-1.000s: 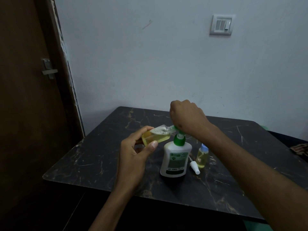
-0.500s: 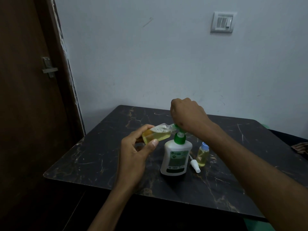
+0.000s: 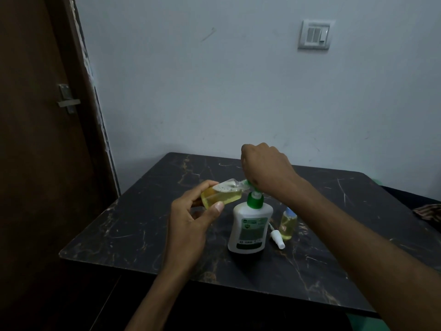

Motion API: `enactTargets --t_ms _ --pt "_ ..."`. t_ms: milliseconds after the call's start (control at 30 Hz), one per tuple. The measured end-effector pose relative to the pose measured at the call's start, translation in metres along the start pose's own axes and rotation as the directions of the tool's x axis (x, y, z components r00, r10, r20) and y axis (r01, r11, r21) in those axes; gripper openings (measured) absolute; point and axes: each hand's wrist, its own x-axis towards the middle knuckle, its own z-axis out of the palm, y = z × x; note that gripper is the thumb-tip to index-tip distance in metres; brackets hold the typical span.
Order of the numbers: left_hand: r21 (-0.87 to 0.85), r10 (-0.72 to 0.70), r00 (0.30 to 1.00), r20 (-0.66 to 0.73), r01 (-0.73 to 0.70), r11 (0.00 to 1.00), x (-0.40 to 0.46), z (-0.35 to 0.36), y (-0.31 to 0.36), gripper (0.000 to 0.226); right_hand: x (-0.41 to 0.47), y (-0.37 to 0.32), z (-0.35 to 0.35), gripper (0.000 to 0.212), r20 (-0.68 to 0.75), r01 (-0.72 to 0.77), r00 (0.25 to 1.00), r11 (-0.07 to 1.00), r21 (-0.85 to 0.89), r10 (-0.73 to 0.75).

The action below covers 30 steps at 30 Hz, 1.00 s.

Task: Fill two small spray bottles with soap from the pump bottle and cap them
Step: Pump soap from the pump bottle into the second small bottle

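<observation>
A white pump bottle (image 3: 250,229) with a green collar stands upright on the black marble table (image 3: 133,225). My right hand (image 3: 267,168) is closed over its green pump head, which is mostly hidden. My left hand (image 3: 191,218) holds an uncapped small bottle (image 3: 222,195) on its side, mouth against the green nozzle; it is partly full of yellow soap with foam near the neck. A second small bottle (image 3: 288,223) with yellow soap and a blue top stands right of the pump bottle. A loose white spray cap (image 3: 277,238) lies between them.
The table stands against a pale wall with a light switch (image 3: 315,34). A brown door (image 3: 35,139) with a metal latch is on the left. Dark cloth (image 3: 428,211) lies past the table's right edge.
My right hand and the pump head have risen a little. The small bottle stays at the nozzle in my left hand. The view has tilted slightly.
</observation>
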Motion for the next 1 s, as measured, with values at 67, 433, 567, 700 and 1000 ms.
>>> enactTargets --t_ms 67,433,567,700,1000 --pt "0.001 -0.001 1.0 0.002 0.001 1.0 -0.0006 0.0014 -0.0001 0.039 -0.0003 0.0011 0.0017 0.007 0.016 -0.004 1.0 1.0 0.025 0.004" --pt "0.007 -0.007 1.0 -0.002 0.007 1.0 -0.0006 0.0013 0.0003 0.037 0.0048 0.0026 0.0015 0.005 -0.033 0.0 0.999 1.0 -0.001 0.0" --pt "0.006 -0.005 1.0 -0.007 0.005 1.0 -0.0009 0.0021 0.0002 0.037 0.003 0.0026 0.0042 0.006 0.018 -0.005 1.0 0.999 0.044 0.004" --pt "-0.006 -0.015 1.0 -0.013 0.015 1.0 -0.003 0.003 -0.001 0.033 0.0028 0.0024 0.009 0.01 0.031 -0.021 0.999 0.996 0.083 0.018" --pt "0.009 0.007 1.0 -0.006 -0.007 1.0 -0.0008 0.0024 0.0016 0.034 0.0028 0.0029 0.0035 0.007 0.005 0.006 1.0 0.999 0.039 -0.006"
